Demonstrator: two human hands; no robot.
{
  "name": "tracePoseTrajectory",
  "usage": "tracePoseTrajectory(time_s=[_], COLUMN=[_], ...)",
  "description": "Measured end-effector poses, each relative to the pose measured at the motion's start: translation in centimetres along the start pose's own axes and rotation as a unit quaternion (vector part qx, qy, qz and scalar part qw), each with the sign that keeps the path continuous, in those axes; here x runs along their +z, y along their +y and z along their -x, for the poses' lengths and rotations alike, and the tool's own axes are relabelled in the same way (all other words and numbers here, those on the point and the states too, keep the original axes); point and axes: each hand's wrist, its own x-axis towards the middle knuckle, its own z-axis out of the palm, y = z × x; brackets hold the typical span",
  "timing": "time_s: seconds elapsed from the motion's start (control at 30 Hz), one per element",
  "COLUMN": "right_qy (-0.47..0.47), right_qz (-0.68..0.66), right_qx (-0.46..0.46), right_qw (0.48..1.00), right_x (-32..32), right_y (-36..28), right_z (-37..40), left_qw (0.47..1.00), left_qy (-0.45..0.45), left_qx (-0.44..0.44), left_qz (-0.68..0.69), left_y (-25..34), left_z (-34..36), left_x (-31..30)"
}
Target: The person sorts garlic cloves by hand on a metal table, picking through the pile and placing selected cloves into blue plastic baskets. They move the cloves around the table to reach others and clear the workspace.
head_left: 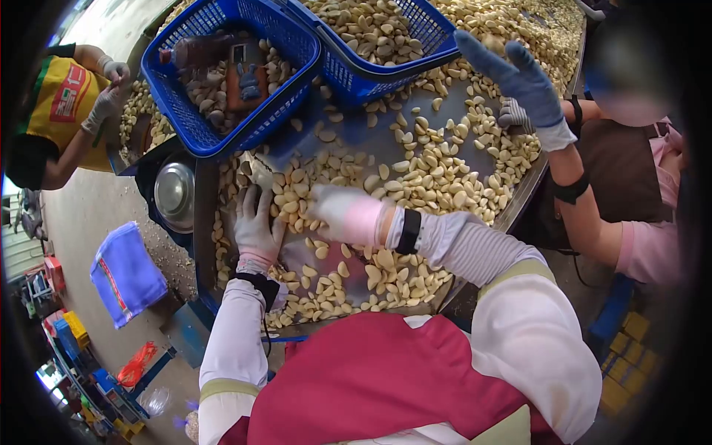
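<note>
Peeled garlic cloves (437,174) lie loose over a metal table (304,256). My left hand (256,225), in a white glove with a pinkish cuff, rests at the table's left side among the cloves, its fingers stretched out and slightly apart. No clove shows in its grasp. To its right, my right hand (348,213), in a similar glove, reaches across from the right and points left over a pile of cloves. Its fingers are smeared by motion, so whether they hold a clove is hidden. A bare patch of metal shows below both hands.
A blue basket (159,100) holding garlic, a bottle and an orange pouch (245,81) stands at the back left. Another blue basket (371,74) of cloves adjoins it. A metal bowl (175,187) sits left. Co-workers' gloved hands (530,93) are at right and far left.
</note>
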Motion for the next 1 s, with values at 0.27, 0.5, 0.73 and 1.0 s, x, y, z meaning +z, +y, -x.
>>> tracePoseTrajectory(time_s=[0.27, 0.5, 0.73, 1.0], right_qy=[0.060, -0.007, -0.021, -0.028], right_qz=[-0.298, -0.059, -0.163, 0.174], right_qx=[0.081, 0.073, 0.089, 0.051], right_qw=[0.949, 0.996, 0.982, 0.983], right_x=[0.3, 2.4, 2.0, 3.1], right_y=[3.3, 0.4, 1.6, 0.5], right_z=[2.0, 3.1, 2.9, 3.8], left_qw=[1.000, 0.996, 0.996, 0.992], left_qy=[0.003, 0.065, -0.082, -0.106], left_qx=[0.006, -0.021, -0.015, -0.057], left_qz=[0.003, 0.059, 0.040, 0.035], left_y=[-0.4, 0.3, 6.1, 7.0], left_z=[0.1, -0.1, 1.0, 1.0], left_x=[0.2, 0.0, -1.0, -1.6])
